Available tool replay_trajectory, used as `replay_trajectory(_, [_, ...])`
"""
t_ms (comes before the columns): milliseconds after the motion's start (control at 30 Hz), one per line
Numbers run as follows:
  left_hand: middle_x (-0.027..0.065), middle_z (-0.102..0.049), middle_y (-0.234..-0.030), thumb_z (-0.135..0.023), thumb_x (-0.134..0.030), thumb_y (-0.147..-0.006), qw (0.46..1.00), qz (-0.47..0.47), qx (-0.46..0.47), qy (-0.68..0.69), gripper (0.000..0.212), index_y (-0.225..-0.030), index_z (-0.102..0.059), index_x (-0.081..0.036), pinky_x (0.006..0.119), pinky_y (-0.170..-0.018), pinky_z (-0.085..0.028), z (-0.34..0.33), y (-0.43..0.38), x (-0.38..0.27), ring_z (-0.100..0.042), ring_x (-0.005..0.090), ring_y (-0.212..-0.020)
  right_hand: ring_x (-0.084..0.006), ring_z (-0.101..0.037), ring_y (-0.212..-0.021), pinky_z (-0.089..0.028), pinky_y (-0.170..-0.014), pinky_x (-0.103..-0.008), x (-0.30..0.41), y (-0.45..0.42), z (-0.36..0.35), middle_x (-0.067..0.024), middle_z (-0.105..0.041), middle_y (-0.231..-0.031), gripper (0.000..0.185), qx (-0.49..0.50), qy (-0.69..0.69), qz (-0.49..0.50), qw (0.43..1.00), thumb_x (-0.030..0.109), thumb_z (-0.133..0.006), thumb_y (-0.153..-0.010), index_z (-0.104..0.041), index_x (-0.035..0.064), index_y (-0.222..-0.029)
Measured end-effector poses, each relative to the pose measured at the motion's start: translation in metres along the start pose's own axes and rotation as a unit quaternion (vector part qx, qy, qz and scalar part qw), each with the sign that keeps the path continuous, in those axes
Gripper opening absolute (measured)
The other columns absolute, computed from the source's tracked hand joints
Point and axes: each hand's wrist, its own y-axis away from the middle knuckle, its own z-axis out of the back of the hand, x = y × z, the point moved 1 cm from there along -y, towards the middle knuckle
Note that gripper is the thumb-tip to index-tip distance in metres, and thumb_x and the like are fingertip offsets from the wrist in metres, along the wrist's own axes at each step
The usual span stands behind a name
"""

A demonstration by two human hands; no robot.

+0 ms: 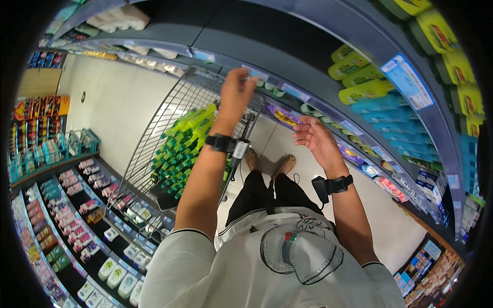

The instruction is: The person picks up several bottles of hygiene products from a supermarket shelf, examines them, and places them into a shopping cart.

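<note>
My left hand (235, 92) is raised over the near end of a wire shopping cart (154, 111), close to the shelf's front edge. Its fingers are curled and blurred, thumb apart, with nothing visible in them. My right hand (316, 142) hangs in front of the lower shelves, palm turned inward and fingers spread, holding nothing. Inside the cart lie many yellow-green bottles (188, 134) with green caps, piled together. On the shelf, similar yellow-green bottles (364, 92) lie beside a row of blue bottles (400, 123).
A grey shelf unit (246, 23) with price tags (408, 82) curves across the top and right. Purple packages (283, 115) sit low down. Another shelf unit (73, 200), stocked with bottles and packs, stands left. My shoes (285, 165) are on the tiled floor (104, 96).
</note>
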Motion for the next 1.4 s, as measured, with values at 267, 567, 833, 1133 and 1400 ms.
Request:
replay_trajectory(267, [0.0192,-0.070,-0.099,-0.071,-0.026,-0.089,0.903,0.235,-0.008,-0.360,0.031,-0.104,-0.064,0.000,0.041,-0.079,-0.054,0.170,0.123,0.191,-0.068,0.0349,-0.092,-0.0223,-0.068,-0.093,-0.056,-0.080,-0.0374,-0.032,-0.022,-0.038,-0.0123,-0.067,-0.106,0.036,0.026,0.019,-0.086,0.996,0.032,-0.049,-0.106,-0.056,0.0018,-0.124])
replay_trajectory(567, [0.0152,-0.068,-0.113,-0.065,-0.035,-0.086,0.776,0.283,0.156,-0.542,0.037,-0.111,-0.063,-0.008,0.047,-0.089,-0.051,0.133,0.140,0.229,-0.062,0.0343,-0.111,-0.0211,-0.067,-0.093,-0.056,-0.079,-0.0360,-0.058,-0.031,-0.066,-0.0120,-0.066,-0.106,0.034,0.039,0.048,-0.142,0.988,0.029,-0.046,-0.106,-0.056,0.0017,-0.124])
replay_trajectory(833, [0.0179,-0.068,-0.117,-0.069,-0.046,-0.085,0.731,0.322,0.228,-0.557,0.050,-0.115,-0.064,-0.006,0.048,-0.090,-0.053,0.130,0.128,0.237,-0.060,0.0393,-0.114,-0.0205,-0.067,-0.092,-0.055,-0.080,-0.0360,-0.063,-0.023,-0.061,-0.0119,-0.066,-0.106,0.034,0.011,0.057,-0.148,0.987,0.029,-0.045,-0.107,-0.056,0.0015,-0.124])
replay_trajectory(1133, [0.0220,-0.071,-0.105,-0.070,-0.049,-0.080,0.807,0.386,0.178,-0.410,0.060,-0.114,-0.063,0.000,0.046,-0.085,-0.055,0.155,0.117,0.202,-0.069,0.0357,-0.100,-0.0209,-0.066,-0.093,-0.055,-0.081,-0.0364,-0.061,-0.020,-0.058,-0.0110,-0.066,-0.106,0.032,0.019,0.050,-0.142,0.988,0.029,-0.045,-0.107,-0.056,0.0027,-0.123])
replay_trajectory(1400, [0.0054,-0.068,-0.073,-0.067,-0.031,-0.092,0.877,0.459,0.097,-0.105,0.038,-0.110,-0.061,0.002,0.025,-0.054,-0.047,0.191,0.119,0.127,-0.061,0.0101,-0.062,-0.0206,-0.067,-0.093,-0.055,-0.080,-0.0352,-0.064,-0.028,-0.056,-0.0116,-0.066,-0.107,0.031,0.056,0.038,-0.143,0.987,0.029,-0.048,-0.106,-0.056,0.0028,-0.121])
